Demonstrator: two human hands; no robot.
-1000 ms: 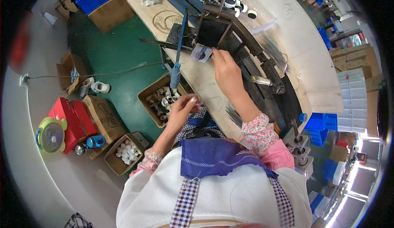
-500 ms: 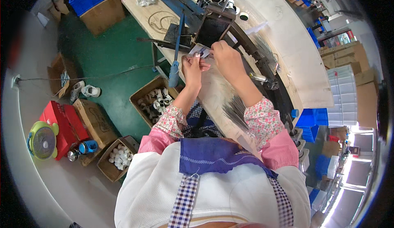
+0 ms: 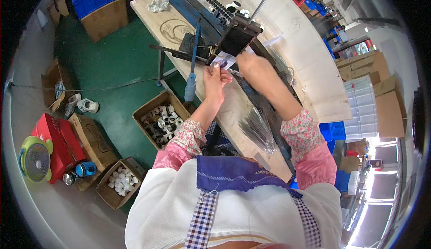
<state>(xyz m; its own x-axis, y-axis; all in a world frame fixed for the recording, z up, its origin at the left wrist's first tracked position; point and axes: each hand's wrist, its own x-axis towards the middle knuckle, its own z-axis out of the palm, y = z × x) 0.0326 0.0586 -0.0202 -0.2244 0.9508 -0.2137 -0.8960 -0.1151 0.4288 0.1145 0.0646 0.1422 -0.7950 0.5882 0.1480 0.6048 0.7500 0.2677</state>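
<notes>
My left hand (image 3: 215, 80) is at the front of a dark metal bench device (image 3: 234, 38), thumb and index finger pinched together. Just past its thumb is a small white sheet with a dark patch (image 3: 223, 59); whether the fingers grip it is unclear. My right hand (image 3: 252, 65) is closed beside the device's right side, its fingertips mostly hidden by the back of the hand. A blue-handled lever (image 3: 191, 87) hangs down left of my left hand. Nearer me on the wooden table (image 3: 229, 110), a bundle of thin metal rods (image 3: 257, 128) lies by my right forearm.
Black-and-white round parts (image 3: 233, 6) sit behind the device beside a black spring-like coil (image 3: 215, 6). On the floor at left are a carton of white and dark curved pieces (image 3: 144, 113), another of white pieces (image 3: 100, 187) and a green fan (image 3: 36, 161).
My right hand has moved right and slightly down, away from my left hand. More of the white sheet shows. The whole view has shifted a little.
</notes>
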